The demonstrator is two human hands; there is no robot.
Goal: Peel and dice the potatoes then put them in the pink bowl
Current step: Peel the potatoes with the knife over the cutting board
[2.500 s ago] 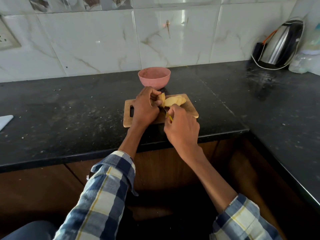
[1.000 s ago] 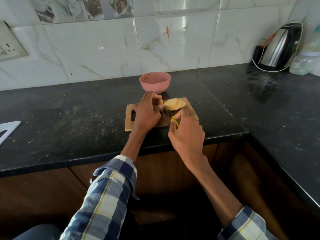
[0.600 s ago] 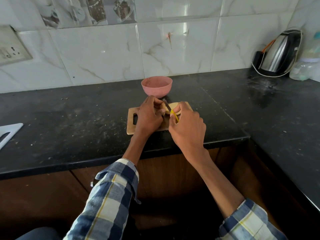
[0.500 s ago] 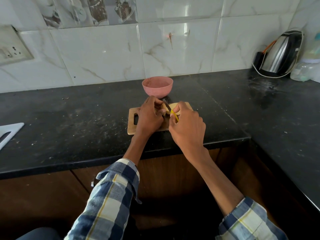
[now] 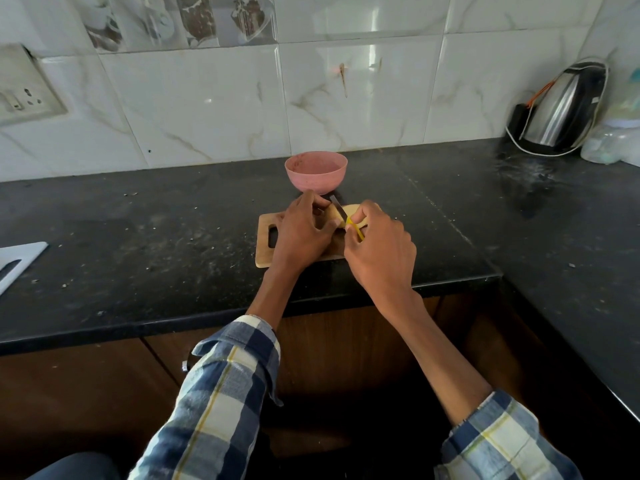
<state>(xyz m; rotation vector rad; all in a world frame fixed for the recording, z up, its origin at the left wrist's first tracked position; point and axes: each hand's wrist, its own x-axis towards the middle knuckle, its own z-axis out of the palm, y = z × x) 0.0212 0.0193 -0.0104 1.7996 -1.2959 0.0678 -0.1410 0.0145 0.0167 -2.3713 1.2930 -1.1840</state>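
A small wooden cutting board (image 5: 265, 239) lies on the black counter near its front edge. Pale peeled potato pieces (image 5: 334, 214) sit on it, mostly hidden by my hands. My left hand (image 5: 303, 233) holds the potato pieces with curled fingers. My right hand (image 5: 379, 251) grips a knife (image 5: 339, 211) by its yellow handle, the blade standing between the two hands over the potato. The pink bowl (image 5: 316, 171) stands just behind the board and looks empty.
A steel electric kettle (image 5: 557, 109) and a plastic bag (image 5: 611, 143) stand at the back right by the tiled wall. A white board (image 5: 17, 261) lies at the left edge. The counter (image 5: 138, 237) is dusty and turns a corner on the right.
My right hand has moved forward and left with the knife, from the board's near edge onto the potato slices. The left hand stays on the potato. The slices are now mostly covered.
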